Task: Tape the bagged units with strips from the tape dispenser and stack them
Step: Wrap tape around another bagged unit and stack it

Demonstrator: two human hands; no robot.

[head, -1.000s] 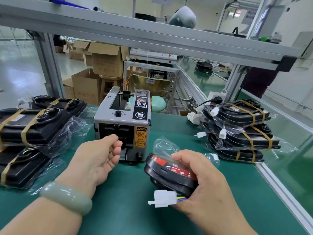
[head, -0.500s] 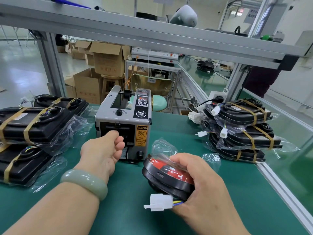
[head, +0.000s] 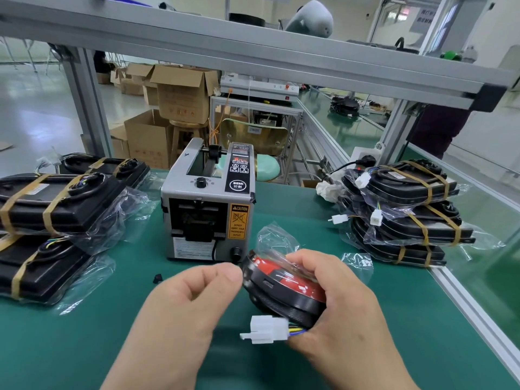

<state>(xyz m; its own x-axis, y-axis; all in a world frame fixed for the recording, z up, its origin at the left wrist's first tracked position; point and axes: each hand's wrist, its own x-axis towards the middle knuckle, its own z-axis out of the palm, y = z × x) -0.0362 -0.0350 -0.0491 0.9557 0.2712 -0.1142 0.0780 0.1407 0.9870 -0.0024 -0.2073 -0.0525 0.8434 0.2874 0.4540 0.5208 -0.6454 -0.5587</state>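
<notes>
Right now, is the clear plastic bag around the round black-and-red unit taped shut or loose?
Loose: the end of the clear plastic bag sticks up free; no tape crosses it.

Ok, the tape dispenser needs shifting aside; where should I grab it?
Clasp the tape dispenser by its flat side walls, one hand from each side: it is a squat upright box. Probably avoid the front outlet, flagged by the caution label.

Left grip (head: 197,294) drawn back from the outlet of the tape dispenser (head: 208,209), now low and close, thumb and forefinger pinched together just beside the bagged unit (head: 284,288), any strip between them too faint to tell
</notes>
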